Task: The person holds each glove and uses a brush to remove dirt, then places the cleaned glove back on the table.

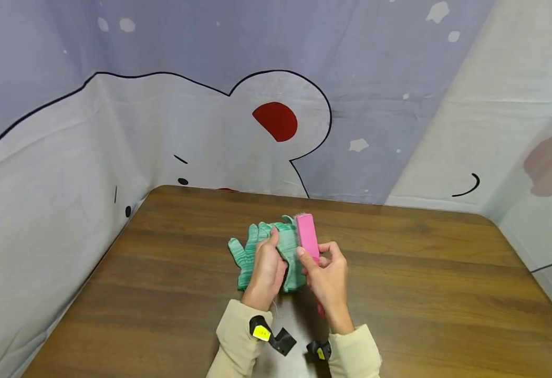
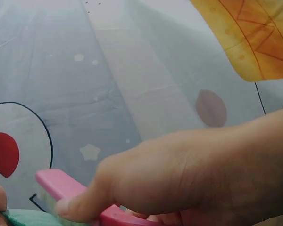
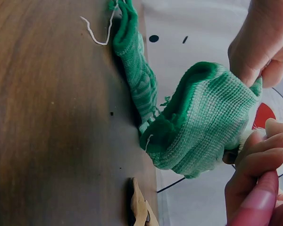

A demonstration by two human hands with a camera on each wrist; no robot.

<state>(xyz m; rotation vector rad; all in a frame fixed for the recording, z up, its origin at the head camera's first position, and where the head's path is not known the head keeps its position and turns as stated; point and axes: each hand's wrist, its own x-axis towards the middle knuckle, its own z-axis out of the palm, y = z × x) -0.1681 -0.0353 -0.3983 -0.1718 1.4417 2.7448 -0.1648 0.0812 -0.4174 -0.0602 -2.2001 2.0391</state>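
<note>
- While your left hand point(image 1: 267, 269) pinches the glove point(image 1: 288, 245), your right hand point(image 1: 329, 278) grips the brush point(image 1: 306, 234).
- The brush lies just right of the glove — long axis pointing away.

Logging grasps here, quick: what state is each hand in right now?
Left hand: closed, holding a green glove.
Right hand: closed, holding a pink brush by its handle.

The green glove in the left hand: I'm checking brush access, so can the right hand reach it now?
Likely yes: the right hand holds the pink brush right beside the green glove, nothing visibly between.
</note>
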